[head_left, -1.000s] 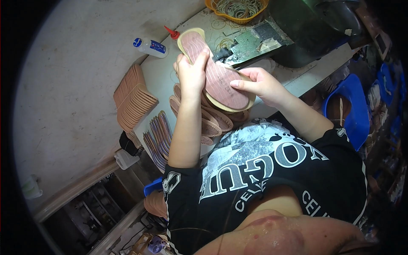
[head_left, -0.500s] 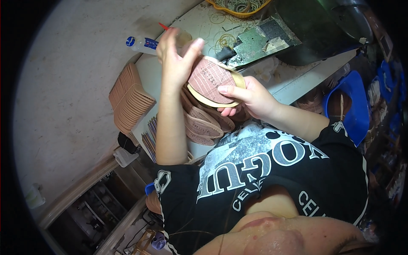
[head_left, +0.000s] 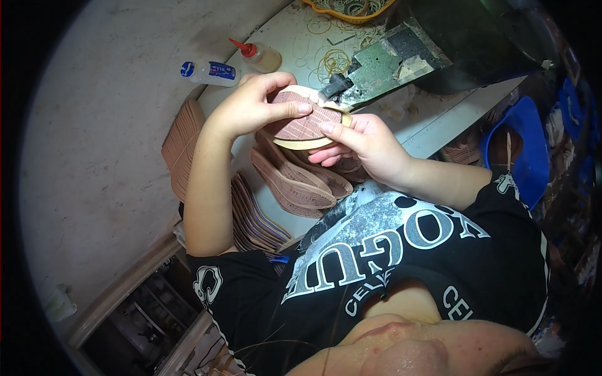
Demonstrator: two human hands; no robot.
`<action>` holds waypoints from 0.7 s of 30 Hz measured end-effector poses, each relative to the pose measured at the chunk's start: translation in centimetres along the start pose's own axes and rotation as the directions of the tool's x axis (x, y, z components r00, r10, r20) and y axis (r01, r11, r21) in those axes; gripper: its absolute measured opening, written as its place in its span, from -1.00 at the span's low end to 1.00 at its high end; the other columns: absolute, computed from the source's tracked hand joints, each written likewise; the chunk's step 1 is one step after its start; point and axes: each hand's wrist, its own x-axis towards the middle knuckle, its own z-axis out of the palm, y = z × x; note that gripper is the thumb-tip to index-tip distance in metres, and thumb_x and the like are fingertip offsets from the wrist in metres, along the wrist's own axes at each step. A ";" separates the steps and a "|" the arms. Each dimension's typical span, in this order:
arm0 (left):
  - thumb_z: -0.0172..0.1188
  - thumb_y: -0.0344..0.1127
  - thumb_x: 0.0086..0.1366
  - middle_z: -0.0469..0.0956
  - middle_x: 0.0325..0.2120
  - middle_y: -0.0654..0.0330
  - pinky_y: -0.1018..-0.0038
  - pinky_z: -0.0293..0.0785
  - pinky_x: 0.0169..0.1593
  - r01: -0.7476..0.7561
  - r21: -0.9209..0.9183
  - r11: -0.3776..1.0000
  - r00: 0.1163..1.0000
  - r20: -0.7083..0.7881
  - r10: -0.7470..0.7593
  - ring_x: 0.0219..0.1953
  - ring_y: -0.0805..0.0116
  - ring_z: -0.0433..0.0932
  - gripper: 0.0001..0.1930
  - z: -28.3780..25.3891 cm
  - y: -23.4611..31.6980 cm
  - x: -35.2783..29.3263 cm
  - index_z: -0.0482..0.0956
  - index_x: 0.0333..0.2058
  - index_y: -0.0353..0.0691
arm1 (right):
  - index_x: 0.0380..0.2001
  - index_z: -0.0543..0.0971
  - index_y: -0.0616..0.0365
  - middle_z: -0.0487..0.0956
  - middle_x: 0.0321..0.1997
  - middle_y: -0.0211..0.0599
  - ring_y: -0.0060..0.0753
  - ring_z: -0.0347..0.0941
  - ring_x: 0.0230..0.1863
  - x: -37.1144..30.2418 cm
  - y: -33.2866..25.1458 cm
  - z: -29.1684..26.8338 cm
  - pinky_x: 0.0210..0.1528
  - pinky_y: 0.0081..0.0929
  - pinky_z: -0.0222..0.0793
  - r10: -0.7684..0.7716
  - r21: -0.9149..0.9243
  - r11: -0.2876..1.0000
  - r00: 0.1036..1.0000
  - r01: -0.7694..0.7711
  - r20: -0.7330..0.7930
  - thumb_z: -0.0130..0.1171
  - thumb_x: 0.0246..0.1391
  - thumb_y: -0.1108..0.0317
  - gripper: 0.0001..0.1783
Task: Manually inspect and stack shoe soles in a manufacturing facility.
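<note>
Between my two hands is a shoe insole (head_left: 302,125), brown with pale lines on its face and a cream strip around its edge. My left hand (head_left: 254,106) grips its left end, thumb lying on the brown face. At the right end my right hand (head_left: 360,141) pinches it, thumb on top and fingers curled below. Just beyond the insole, close to its far edge, is the black part (head_left: 335,86) of a machine with a worn green plate (head_left: 392,66). Under my hands, brown insoles (head_left: 291,182) lie on the table, partly hidden.
Stacked insoles (head_left: 182,141) stand by the wall, with another stack (head_left: 251,213) near my left forearm. A red-capped bottle (head_left: 263,57) and a blue-labelled bottle (head_left: 216,73) are at the far left. A yellow basket (head_left: 351,14) sits behind; a blue container (head_left: 520,147) is at right.
My left hand has come down from above the insole's left end and now grips it, thumb on the face. The insole is tilted flatter, and the red-capped bottle is uncovered.
</note>
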 end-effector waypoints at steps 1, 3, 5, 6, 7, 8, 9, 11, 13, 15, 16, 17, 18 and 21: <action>0.35 -0.03 0.07 0.45 -0.53 0.32 0.58 0.32 -0.36 0.004 0.001 1.000 1.000 0.002 -0.004 -0.43 0.56 0.38 -0.60 0.5 -0.3 -0.3 0.49 -0.36 -0.26 | -0.09 0.48 0.40 0.59 -0.16 -0.09 -0.35 0.60 -0.21 0.0 -0.1 0.0 -0.17 -0.57 0.51 0.018 -0.005 1.000 1.000 -0.018 -0.002 -0.01 0.26 0.21 -0.60; 0.34 0.08 0.04 0.47 -0.57 0.29 0.56 0.35 -0.39 0.016 -0.216 0.976 0.995 -0.092 -0.037 -0.49 0.53 0.40 -0.52 1.4 -1.2 -0.8 0.52 -0.37 -0.28 | -0.10 0.48 0.41 0.59 -0.17 -0.07 -0.33 0.60 -0.22 0.3 -0.2 -0.2 -0.19 -0.57 0.52 0.032 0.013 0.999 0.999 -0.032 -0.002 -0.02 0.26 0.19 -0.59; 0.34 0.06 0.06 0.47 -0.54 0.30 0.57 0.35 -0.39 0.036 -0.240 0.970 0.989 -0.128 -0.068 -0.48 0.54 0.40 -0.53 2.1 -1.1 -1.4 0.51 -0.35 -0.29 | -0.15 0.49 0.43 0.59 -0.19 -0.06 -0.33 0.61 -0.25 0.5 -0.2 -0.2 -0.26 -0.58 0.53 0.046 0.036 0.998 0.999 -0.045 -0.020 -0.02 0.26 0.17 -0.57; 0.34 0.04 0.07 0.47 -0.51 0.31 0.58 0.35 -0.39 0.052 -0.266 0.962 0.982 -0.162 -0.098 -0.47 0.55 0.40 -0.53 2.5 -1.1 -1.6 0.51 -0.33 -0.30 | -0.15 0.49 0.43 0.59 -0.19 -0.06 -0.33 0.61 -0.25 0.6 -0.2 -0.3 -0.26 -0.58 0.53 0.046 0.036 0.998 0.999 -0.046 -0.017 -0.02 0.26 0.17 -0.57; 0.34 0.04 0.07 0.47 -0.51 0.31 0.58 0.35 -0.39 0.053 -0.267 0.962 0.981 -0.164 -0.100 -0.47 0.55 0.40 -0.53 2.8 -1.1 -1.8 0.51 -0.33 -0.30 | -0.17 0.50 0.43 0.60 -0.21 -0.06 -0.34 0.61 -0.26 0.8 -0.2 -0.6 -0.27 -0.59 0.52 0.051 0.010 0.999 0.999 -0.051 -0.012 -0.01 0.25 0.17 -0.57; 0.33 0.04 0.08 0.49 -0.51 0.28 0.58 0.36 -0.39 0.087 -0.317 0.944 0.972 -0.181 -0.150 -0.47 0.55 0.40 -0.53 3.1 -1.1 -2.1 0.51 -0.34 -0.32 | -0.18 0.50 0.42 0.60 -0.22 -0.06 -0.35 0.61 -0.27 0.8 -0.2 -0.8 -0.29 -0.59 0.52 0.056 -0.017 0.998 0.998 -0.056 -0.007 -0.01 0.25 0.16 -0.58; 0.33 0.03 0.09 0.50 -0.50 0.26 0.58 0.36 -0.39 0.119 -0.367 0.923 0.960 -0.195 -0.202 -0.46 0.55 0.41 -0.53 3.4 -1.1 -2.4 0.52 -0.35 -0.34 | -0.21 0.52 0.42 0.61 -0.29 -0.06 -0.39 0.61 -0.35 0.9 -0.2 -0.7 -0.35 -0.66 0.51 0.038 0.000 0.999 0.999 -0.038 -0.026 0.00 0.24 0.16 -0.58; 0.30 -0.01 0.13 0.51 -0.48 0.28 0.61 0.36 -0.33 0.181 -0.424 0.887 0.948 -0.163 -0.272 -0.43 0.58 0.41 -0.57 3.9 -0.5 -3.0 0.52 -0.34 -0.34 | -0.26 0.53 0.42 0.62 -0.29 -0.08 -0.40 0.61 -0.36 1.0 -0.7 -0.7 -0.35 -0.66 0.51 0.056 -0.031 0.998 0.998 -0.057 -0.014 0.02 0.22 0.15 -0.58; 0.28 -0.05 0.17 0.52 -0.45 0.29 0.63 0.35 -0.28 0.239 -0.481 0.844 0.932 -0.131 -0.338 -0.40 0.60 0.41 -0.61 4.2 0.3 -3.4 0.52 -0.33 -0.33 | -0.29 0.54 0.41 0.62 -0.32 -0.11 -0.42 0.61 -0.36 1.0 -1.2 -1.0 -0.36 -0.66 0.51 0.069 -0.098 0.993 0.998 -0.070 -0.010 0.05 0.19 0.14 -0.58; 0.25 0.04 0.17 0.53 -0.54 0.27 0.60 0.36 -0.44 0.332 -0.433 0.838 0.907 -0.098 -0.410 -0.55 0.56 0.42 -0.57 4.1 1.0 -3.5 0.56 -0.38 -0.31 | -0.32 0.56 0.36 0.63 -0.38 -0.18 -0.47 0.60 -0.35 1.4 -1.3 -1.6 -0.37 -0.68 0.48 0.061 -0.167 0.984 0.998 -0.063 -0.017 0.09 0.16 0.14 -0.60; 0.24 0.08 0.17 0.53 -0.58 0.25 0.58 0.36 -0.52 0.377 -0.408 0.831 0.891 -0.083 -0.446 -0.63 0.53 0.42 -0.54 4.3 1.1 -3.5 0.58 -0.41 -0.30 | -0.35 0.57 0.32 0.63 -0.40 -0.22 -0.55 0.57 -0.40 1.4 -1.4 -1.7 -0.39 -0.71 0.45 0.034 -0.192 0.981 0.999 -0.041 -0.035 0.10 0.15 0.16 -0.64; 0.22 0.17 0.15 0.54 -0.62 0.23 0.55 0.41 -0.57 0.361 -0.425 0.830 0.899 -0.079 -0.432 -0.69 0.48 0.45 -0.49 4.5 1.1 -3.5 0.59 -0.45 -0.29 | -0.35 0.57 0.32 0.63 -0.40 -0.22 -0.55 0.57 -0.40 1.5 -1.5 -1.9 -0.39 -0.71 0.45 0.036 -0.196 0.980 0.999 -0.041 -0.031 0.10 0.15 0.16 -0.64; 0.22 0.17 0.15 0.54 -0.62 0.23 0.55 0.41 -0.57 0.360 -0.428 0.829 0.898 -0.084 -0.433 -0.69 0.48 0.45 -0.49 4.8 1.2 -3.6 0.59 -0.45 -0.29 | -0.35 0.59 0.29 0.63 -0.40 -0.25 -0.60 0.52 -0.45 1.7 -1.6 -2.1 -0.41 -0.72 0.41 0.021 -0.248 0.968 0.999 -0.028 -0.031 0.12 0.13 0.17 -0.66; 0.20 0.19 0.15 0.55 -0.63 0.18 0.53 0.49 -0.54 0.402 -0.512 0.759 0.852 -0.094 -0.515 -0.66 0.43 0.52 -0.46 6.1 1.5 -3.6 0.58 -0.46 -0.30 | -0.34 0.61 0.25 0.62 -0.41 -0.30 -0.67 0.46 -0.50 1.5 -1.9 -2.4 -0.43 -0.74 0.35 -0.017 -0.327 0.945 1.000 0.013 -0.010 0.14 0.11 0.17 -0.69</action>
